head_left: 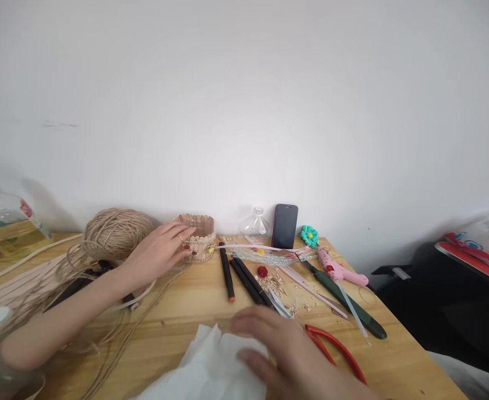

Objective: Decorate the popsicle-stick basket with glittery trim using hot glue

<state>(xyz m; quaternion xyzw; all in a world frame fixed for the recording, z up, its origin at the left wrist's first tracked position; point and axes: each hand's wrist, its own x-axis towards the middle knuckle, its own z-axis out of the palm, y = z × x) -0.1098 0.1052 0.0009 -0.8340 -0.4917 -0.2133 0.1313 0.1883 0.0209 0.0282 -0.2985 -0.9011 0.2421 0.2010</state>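
My left hand [167, 244] reaches to a small round basket [203, 228] of upright wooden slats, near the wall. Its fingers lie over the basket's left rim and front, closed on that side; the grip is partly hidden. Beads and a small yellow piece decorate the basket's band. My right hand [280, 347], blurred, hovers at the front over crumpled white tissue [211, 361]. Its thumb and fingers are apart, with nothing seen between them. Just right of it lie red-handled pliers [342, 353], their head hidden by the hand.
Left stand a twine ball [117, 230] with loose strands and an oil bottle [11, 228]. Black markers [228, 275], a red rose [262, 271], a phone [285, 226], a clear bottle top [258, 223], a teal flower [309, 236], a green-handled tool [348, 303] and a pink glue gun [336, 266] lie right.
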